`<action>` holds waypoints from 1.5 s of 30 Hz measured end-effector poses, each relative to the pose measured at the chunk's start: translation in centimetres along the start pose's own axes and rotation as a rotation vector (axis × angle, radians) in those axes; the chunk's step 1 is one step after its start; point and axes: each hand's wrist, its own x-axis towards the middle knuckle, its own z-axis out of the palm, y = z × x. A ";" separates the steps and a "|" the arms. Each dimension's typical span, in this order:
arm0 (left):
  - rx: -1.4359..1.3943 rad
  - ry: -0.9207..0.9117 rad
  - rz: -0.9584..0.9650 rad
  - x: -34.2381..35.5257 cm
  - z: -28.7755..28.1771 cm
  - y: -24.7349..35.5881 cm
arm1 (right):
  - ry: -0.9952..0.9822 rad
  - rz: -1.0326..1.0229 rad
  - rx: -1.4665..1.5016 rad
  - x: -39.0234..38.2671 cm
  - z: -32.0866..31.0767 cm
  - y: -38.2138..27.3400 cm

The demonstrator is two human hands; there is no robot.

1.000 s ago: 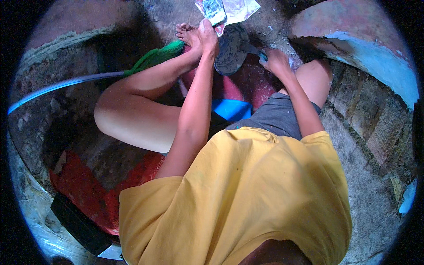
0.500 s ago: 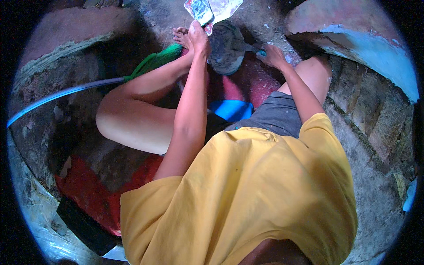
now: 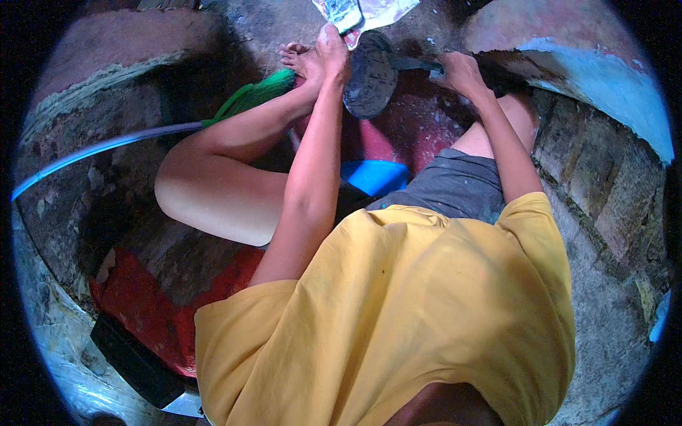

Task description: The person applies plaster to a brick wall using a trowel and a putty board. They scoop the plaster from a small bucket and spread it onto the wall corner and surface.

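Note:
My right hand (image 3: 458,73) is closed around the handle of a dark, round, pan-like thing (image 3: 371,78). Its grey, scuffed disc tilts steeply, close beside my left hand. My left hand (image 3: 332,55) is closed at the near end of a flat, pale bluish piece (image 3: 343,13) with rounded corners; the top edge of the view cuts it off. Against this piece lies a whitish, crumpled-looking sheet (image 3: 387,13) with some red on it. Whether my left fingers also touch the disc, I cannot tell.
A green-bristled broom (image 3: 273,85) with a long bluish handle (image 3: 106,148) lies to the left, by my bare foot (image 3: 302,60). Between my legs sits a blue container (image 3: 376,177). Curved, worn ledges rise at far left (image 3: 128,42) and far right (image 3: 604,78).
Both hands have shifted right, the right hand farther and slightly up. The pan-like disc moved right with them and now shows narrower. The pale piece moved right and up.

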 end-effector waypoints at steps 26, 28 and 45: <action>0.364 0.176 -0.317 2.4 -0.4 -5.0 | 0.053 0.030 0.243 -0.6 5.4 -3.0; 0.468 0.373 -0.339 2.9 0.0 -5.5 | 0.116 0.046 0.270 -0.9 5.1 -2.5; 0.045 0.139 0.070 3.1 -2.3 -11.5 | -0.018 0.111 0.835 -9.3 -4.8 -1.3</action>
